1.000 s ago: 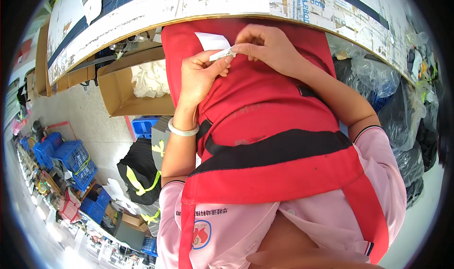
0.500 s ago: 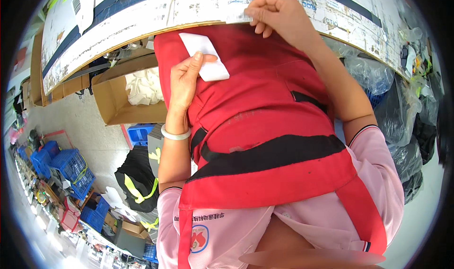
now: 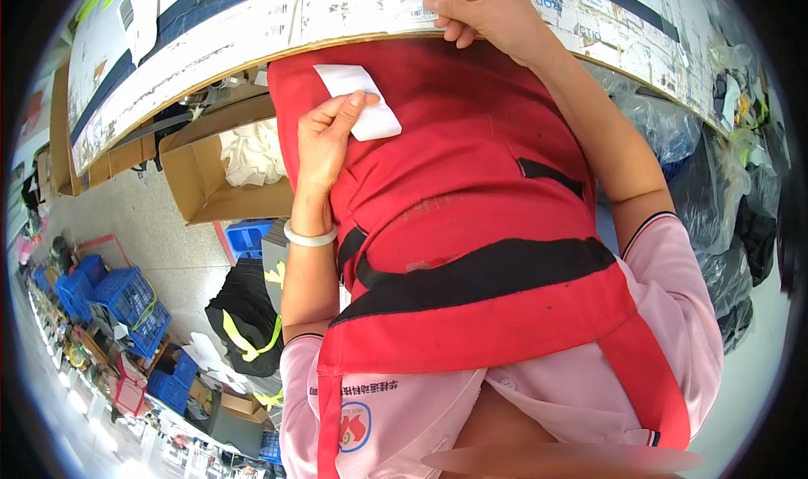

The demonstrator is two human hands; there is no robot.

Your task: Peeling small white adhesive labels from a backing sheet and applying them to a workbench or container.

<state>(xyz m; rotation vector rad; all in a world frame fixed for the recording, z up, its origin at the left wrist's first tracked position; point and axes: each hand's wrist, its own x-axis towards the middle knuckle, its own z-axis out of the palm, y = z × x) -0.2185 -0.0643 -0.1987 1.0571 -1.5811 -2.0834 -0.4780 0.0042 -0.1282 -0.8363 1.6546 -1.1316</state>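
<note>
My left hand (image 3: pixel 328 138) is closed over a folded white strip (image 3: pixel 377 119), thumb on top, in front of the red apron (image 3: pixel 446 125). The strip looks like paper or thin fabric and slants down to the right. Over the near edge of the worn white table (image 3: pixel 353 12), my right hand (image 3: pixel 488 12) has its thumb and index finger pinched together and its other fingers curled. A small pale label with bars (image 3: pixel 421 13) shows beside those fingertips. Whether it is in the pinch or lies on the table, I cannot tell.
Below the table's left side stands an open cardboard box (image 3: pixel 198 176) with cream fabric pieces (image 3: pixel 252 153). Blue plastic crates (image 3: pixel 130 302) and a black bundle with a yellow-green tie (image 3: pixel 244 319) are farther left. Clear plastic bags (image 3: pixel 661 130) pile up on the right.
My right hand has moved slightly up, farther over the table, and the pale label beside its fingertips no longer overlaps the edge. My left hand keeps the white strip, shifted slightly left.
</note>
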